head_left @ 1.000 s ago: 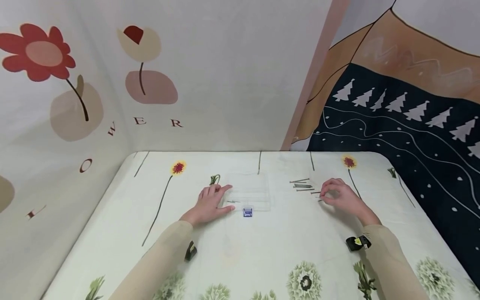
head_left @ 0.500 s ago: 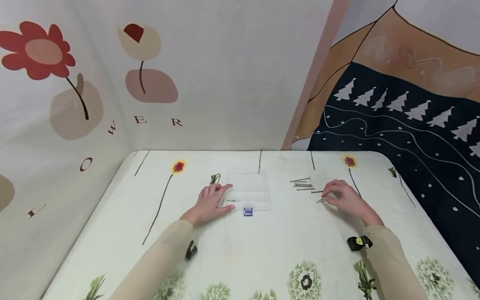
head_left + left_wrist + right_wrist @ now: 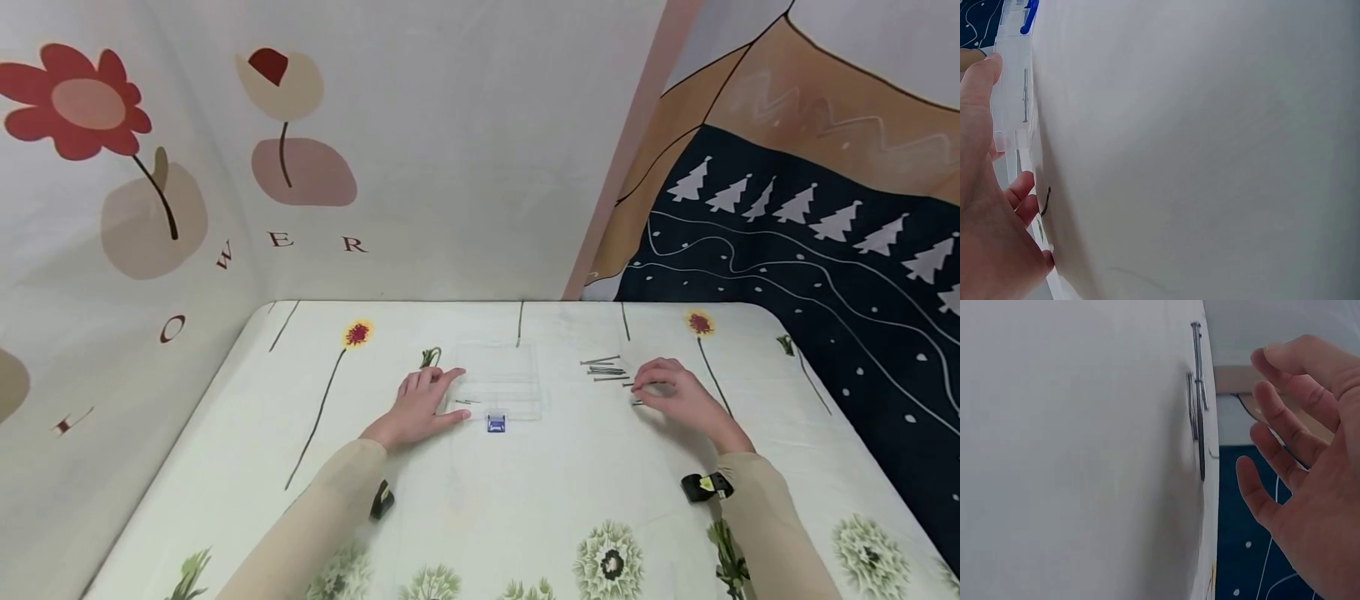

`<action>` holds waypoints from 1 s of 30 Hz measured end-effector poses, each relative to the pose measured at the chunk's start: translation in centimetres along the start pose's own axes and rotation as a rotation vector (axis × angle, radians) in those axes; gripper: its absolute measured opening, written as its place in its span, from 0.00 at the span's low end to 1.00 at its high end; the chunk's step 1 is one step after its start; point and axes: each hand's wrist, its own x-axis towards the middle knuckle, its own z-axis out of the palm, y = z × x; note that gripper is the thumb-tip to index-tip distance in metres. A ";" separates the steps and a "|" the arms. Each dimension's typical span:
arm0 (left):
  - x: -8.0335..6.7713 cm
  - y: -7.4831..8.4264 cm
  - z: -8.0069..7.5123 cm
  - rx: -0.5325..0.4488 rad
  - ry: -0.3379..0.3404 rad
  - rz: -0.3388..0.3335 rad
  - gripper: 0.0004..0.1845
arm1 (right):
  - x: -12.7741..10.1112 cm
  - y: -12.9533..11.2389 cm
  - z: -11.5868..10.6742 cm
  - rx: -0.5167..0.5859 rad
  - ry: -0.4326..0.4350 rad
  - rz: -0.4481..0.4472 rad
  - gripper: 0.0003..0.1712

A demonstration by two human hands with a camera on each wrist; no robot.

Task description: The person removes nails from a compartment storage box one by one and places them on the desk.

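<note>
My left hand is spread at the left side of a clear plastic compartment box, thumb and fingertips right at its edge. The box has a blue latch at its front, and thin nails lie in its front left part. Over on the right, my right hand hovers close over loose nails, its thumb and index fingertips near each other. Nothing shows between those fingertips in the right wrist view, where the nails lie on the table, apart from the fingers.
Several more nails lie in a loose group just left of my right hand. A white flower-printed cloth covers the table. Printed cloth walls stand behind it.
My right hand has shifted slightly left, its fingers now over a nail that showed left of them before. My left hand and the box stay in place.
</note>
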 end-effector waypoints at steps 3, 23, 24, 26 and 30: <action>0.0 0.0 -0.1 0.003 -0.002 -0.004 0.40 | 0.6 -0.4 0.9 0.005 0.011 -0.057 0.06; -0.2 0.4 -0.2 -0.005 -0.023 -0.023 0.40 | 4.4 -3.9 5.5 0.115 -0.039 -0.151 0.04; -0.2 0.4 -0.3 -0.005 -0.022 -0.025 0.40 | 4.5 -4.0 5.6 0.117 -0.043 -0.151 0.04; -0.2 0.4 -0.2 -0.004 -0.019 -0.028 0.40 | 4.8 -4.1 5.9 0.119 -0.056 -0.148 0.05; -0.1 0.3 -0.1 -0.001 -0.014 -0.031 0.40 | 5.1 -4.4 6.3 0.126 -0.086 -0.155 0.05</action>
